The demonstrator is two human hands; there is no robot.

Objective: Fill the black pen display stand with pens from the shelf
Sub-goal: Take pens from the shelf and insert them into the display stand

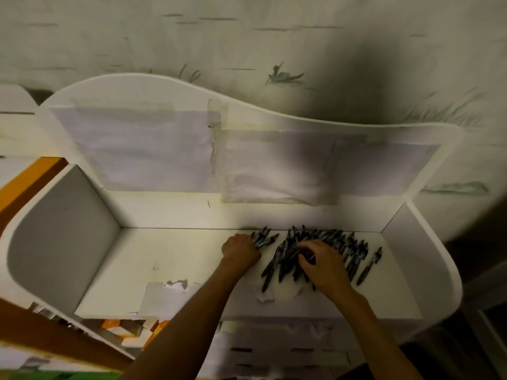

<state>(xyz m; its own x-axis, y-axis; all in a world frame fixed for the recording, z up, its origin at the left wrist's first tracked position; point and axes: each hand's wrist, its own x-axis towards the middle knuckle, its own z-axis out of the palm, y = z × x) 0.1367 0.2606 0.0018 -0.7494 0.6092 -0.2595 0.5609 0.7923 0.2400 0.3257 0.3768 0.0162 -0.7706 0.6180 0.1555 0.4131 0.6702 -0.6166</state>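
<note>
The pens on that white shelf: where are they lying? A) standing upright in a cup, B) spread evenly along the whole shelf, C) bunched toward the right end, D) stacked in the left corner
C: the loose pile of black pens lies flat toward the right end of the white shelf. The left hand grips a small bunch beside it and the right hand reaches into the pile.

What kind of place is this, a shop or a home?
Probably a shop or stockroom, though not certain: a white display shelf holds a loose pile of many identical black pens, and paper is taped over its back panel.
</note>
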